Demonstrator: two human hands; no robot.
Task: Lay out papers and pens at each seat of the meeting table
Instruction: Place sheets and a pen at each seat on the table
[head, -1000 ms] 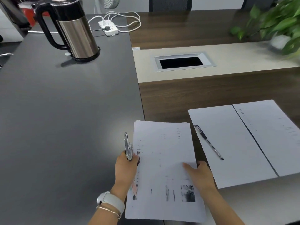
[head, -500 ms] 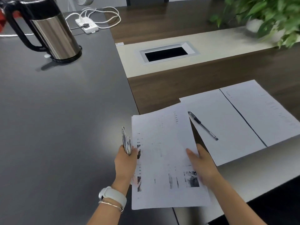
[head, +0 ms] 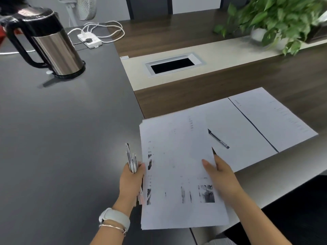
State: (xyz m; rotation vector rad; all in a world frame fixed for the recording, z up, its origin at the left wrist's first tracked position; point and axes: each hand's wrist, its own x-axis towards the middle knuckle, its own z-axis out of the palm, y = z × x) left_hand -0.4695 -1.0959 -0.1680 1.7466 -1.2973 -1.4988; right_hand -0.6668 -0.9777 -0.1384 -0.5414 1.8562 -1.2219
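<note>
A stack of printed papers hangs over the table's near edge, held at both sides. My left hand grips its left edge together with a bundle of pens that stick up from the fist. My right hand pinches the stack's right edge, thumb on top. To the right, two white sheets lie side by side on the brown table. A black pen rests on the left one, partly overlapped by the held stack.
A steel kettle stands on the dark grey tabletop at far left. Behind it lies a white power strip with cables. A cable opening sits in the beige strip, and a potted plant at far right.
The held stack has shifted right and now overlaps the left laid sheet. My view has swung slightly, so the kettle and plant sit differently in the frame.
</note>
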